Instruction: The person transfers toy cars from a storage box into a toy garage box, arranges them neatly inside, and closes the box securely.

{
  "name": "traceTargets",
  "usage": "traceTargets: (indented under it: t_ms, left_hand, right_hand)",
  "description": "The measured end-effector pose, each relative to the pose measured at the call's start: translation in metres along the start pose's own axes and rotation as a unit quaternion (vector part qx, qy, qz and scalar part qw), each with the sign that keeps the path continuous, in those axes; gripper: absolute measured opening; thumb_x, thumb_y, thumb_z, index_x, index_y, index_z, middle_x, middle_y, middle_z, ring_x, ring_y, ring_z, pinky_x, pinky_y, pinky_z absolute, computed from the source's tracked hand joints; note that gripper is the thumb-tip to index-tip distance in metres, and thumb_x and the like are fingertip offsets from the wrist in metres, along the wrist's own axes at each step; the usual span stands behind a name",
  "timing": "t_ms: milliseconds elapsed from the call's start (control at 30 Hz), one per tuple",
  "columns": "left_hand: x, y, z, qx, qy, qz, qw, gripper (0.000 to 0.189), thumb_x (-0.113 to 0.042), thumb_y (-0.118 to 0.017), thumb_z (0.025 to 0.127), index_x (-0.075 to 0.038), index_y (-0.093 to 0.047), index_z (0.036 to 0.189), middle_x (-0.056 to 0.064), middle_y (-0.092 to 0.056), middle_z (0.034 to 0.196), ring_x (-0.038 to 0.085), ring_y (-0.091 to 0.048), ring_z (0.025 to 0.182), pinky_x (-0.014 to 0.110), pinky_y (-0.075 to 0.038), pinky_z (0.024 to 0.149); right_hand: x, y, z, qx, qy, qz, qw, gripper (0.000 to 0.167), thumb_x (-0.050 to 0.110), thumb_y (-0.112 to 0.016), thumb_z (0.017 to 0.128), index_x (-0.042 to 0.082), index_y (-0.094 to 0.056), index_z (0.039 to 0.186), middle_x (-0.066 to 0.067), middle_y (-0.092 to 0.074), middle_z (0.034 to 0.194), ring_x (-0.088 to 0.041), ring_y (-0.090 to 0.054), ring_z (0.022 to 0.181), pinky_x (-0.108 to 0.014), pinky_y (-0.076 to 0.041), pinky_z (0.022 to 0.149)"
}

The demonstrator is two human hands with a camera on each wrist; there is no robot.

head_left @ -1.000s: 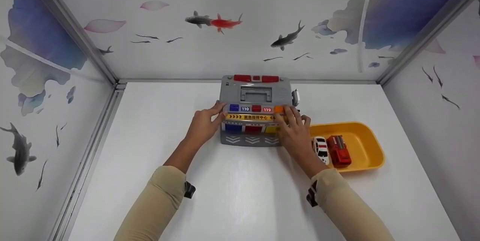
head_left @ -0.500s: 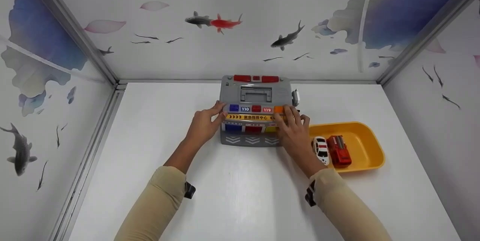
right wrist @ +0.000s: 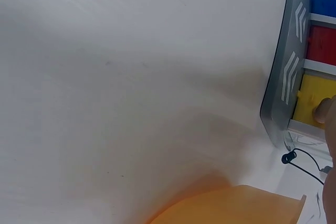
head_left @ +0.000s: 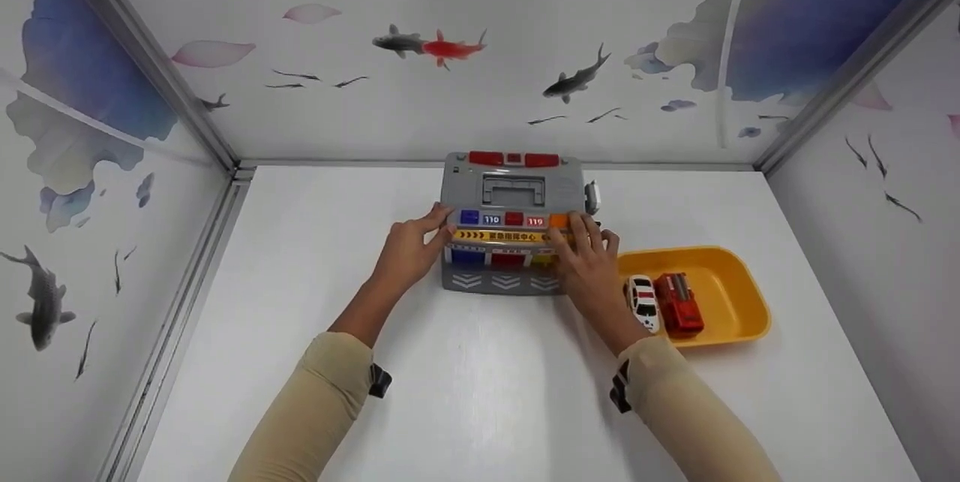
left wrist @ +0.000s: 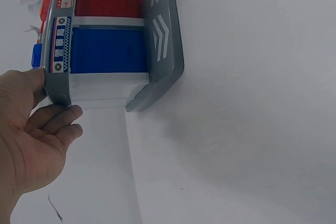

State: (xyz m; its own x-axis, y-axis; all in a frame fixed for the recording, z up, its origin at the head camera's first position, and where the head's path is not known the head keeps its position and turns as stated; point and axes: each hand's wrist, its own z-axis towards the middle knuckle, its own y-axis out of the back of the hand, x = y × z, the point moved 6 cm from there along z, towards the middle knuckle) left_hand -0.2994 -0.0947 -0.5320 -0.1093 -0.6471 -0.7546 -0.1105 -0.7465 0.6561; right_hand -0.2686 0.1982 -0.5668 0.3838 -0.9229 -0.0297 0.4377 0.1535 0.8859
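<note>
A grey toy garage (head_left: pixel 507 283) stands near the back wall, its front carrying blue, red and yellow doors under a roof with coloured buttons. My left hand (head_left: pixel 405 251) pinches the roof's left front corner; the left wrist view shows the thumb at the upper side and the fingers (left wrist: pixel 68 121) curled below. At the right front, my right hand (head_left: pixel 592 272) holds the garage with fingers over the orange button (head_left: pixel 559 220). One fingertip (right wrist: pixel 321 110) is at the yellow door (right wrist: pixel 313 95) in the right wrist view, where most of this hand is outside the frame.
Just right of the garage, a yellow tray (head_left: pixel 731 302) holds a white toy car (head_left: pixel 643 303) and a red toy fire truck (head_left: pixel 680 305). The white tabletop (head_left: pixel 480 392) is bounded by printed panels at the back and both sides. A dark thin cord (right wrist: pixel 304 169) shows beside the garage.
</note>
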Motion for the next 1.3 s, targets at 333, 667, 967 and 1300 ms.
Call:
traceTargets:
  t_ms: [333,667,967,1300]
  left_hand:
    - [-0.003,0.002,0.001,-0.002,-0.001,0.007,1.0000,0.050,-0.041,-0.063,0.114,-0.022,-0.059,0.160,0.007,-0.049,0.167,0.028,-0.051,0.158,0.047,-0.043,0.132]
    - [-0.005,0.004,0.005,-0.002,-0.003,0.007,1.0000,0.050,-0.040,-0.063,0.114,-0.021,-0.059,0.160,0.006,-0.050,0.167,0.027,-0.051,0.158,0.046,-0.043,0.132]
    - [-0.007,0.005,0.005,-0.006,-0.014,0.008,0.9999,0.049,-0.039,-0.063,0.114,-0.019,-0.060,0.159,0.008,-0.052,0.166,0.028,-0.052,0.157,0.047,-0.044,0.131]
    - [-0.002,0.001,-0.001,-0.006,0.000,0.011,0.9999,0.050,-0.040,-0.063,0.114,-0.021,-0.060,0.160,0.007,-0.050,0.168,0.028,-0.052,0.158,0.048,-0.043,0.132]
  right_hand:
    - [-0.003,0.004,0.001,-0.042,0.010,0.013,0.9990,0.063,0.019,-0.081,0.102,0.021,-0.042,0.151,-0.024,-0.045,0.160,-0.047,-0.050,0.145,-0.065,-0.051,0.099]
    - [-0.006,0.015,0.007,0.009,0.013,0.069,0.9975,0.073,0.025,-0.087,0.098,0.023,-0.041,0.155,-0.024,-0.037,0.165,-0.049,-0.040,0.149,-0.069,-0.044,0.112]
    - [0.005,0.036,0.018,0.011,0.047,0.087,0.9950,0.070,0.023,-0.084,0.097,0.020,-0.046,0.155,-0.021,-0.039,0.167,-0.044,-0.041,0.149,-0.067,-0.039,0.116]
    - [0.038,0.043,0.025,0.005,0.119,0.068,0.9906,0.065,0.029,-0.080,0.101,0.014,-0.052,0.157,-0.012,-0.055,0.161,-0.035,-0.055,0.144,-0.070,-0.039,0.120]
